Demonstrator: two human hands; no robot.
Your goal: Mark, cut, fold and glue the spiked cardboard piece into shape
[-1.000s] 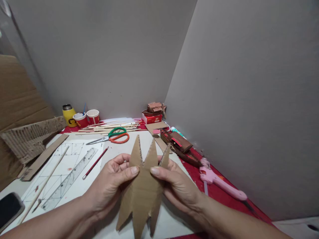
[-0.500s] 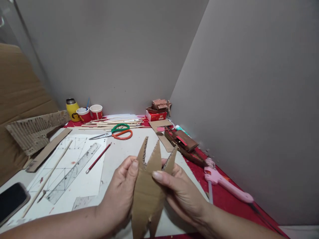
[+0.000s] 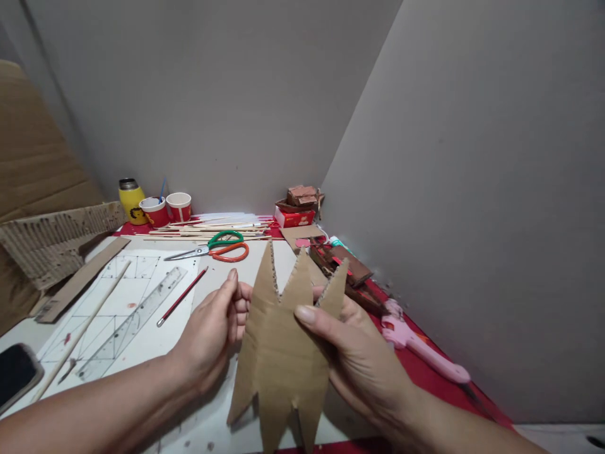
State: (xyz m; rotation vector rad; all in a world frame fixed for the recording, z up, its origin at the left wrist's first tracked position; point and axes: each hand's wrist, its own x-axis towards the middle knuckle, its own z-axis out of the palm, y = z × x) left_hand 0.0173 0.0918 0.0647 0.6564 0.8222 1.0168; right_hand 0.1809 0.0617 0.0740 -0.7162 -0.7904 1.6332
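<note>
My right hand [image 3: 359, 340] grips a zigzag-cut piece of brown cardboard [image 3: 288, 353], its thumb on the front and its fingers behind. Pointed spikes stick out at the top and bottom of the piece, and corrugation shows along the cut edges. At the left edge, my left hand [image 3: 212, 328] has its thumb raised off the cardboard. Its fingers are loosely bent beside that edge, their tips partly hidden. Beyond the hands lie scissors [image 3: 208, 248] with one green and one orange handle, and a dark red pencil [image 3: 182, 296].
A clear ruler [image 3: 132, 325] and a wooden stick [image 3: 82, 331] lie on a drawn paper sheet at left, near a phone [image 3: 19, 375]. Cups [image 3: 178, 207], a yellow bottle [image 3: 132, 205] and thin sticks [image 3: 208, 233] stand or lie behind. A pink glue gun [image 3: 425, 353] rests at right.
My left thumb has come off the cardboard and the left hand has loosened. The cardboard has opened out flatter and wider, still held by my right hand.
</note>
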